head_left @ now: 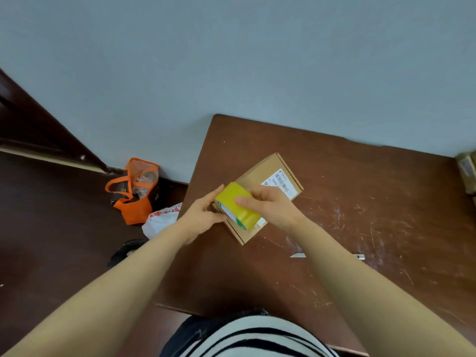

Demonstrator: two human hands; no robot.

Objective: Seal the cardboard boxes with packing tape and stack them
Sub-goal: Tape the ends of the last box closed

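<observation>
A flat cardboard box (260, 176) with a white barcode label lies closed on the brown table (360, 228), turned at an angle. Over its near left corner I hold a yellow roll of packing tape (238, 204). My right hand (270, 204) grips the roll from the right, thumb across its outer face. My left hand (203, 215) touches the roll's left side and the box edge, fingers pinching near the tape's end. A strip of clear tape seems to lie on the box's near corner.
A box cutter (360, 256) lies on the table behind my right forearm. Another taped box (467, 171) shows at the table's far right edge. On the dark floor to the left sit an orange bag (134, 194) and a white plastic bag (161, 219).
</observation>
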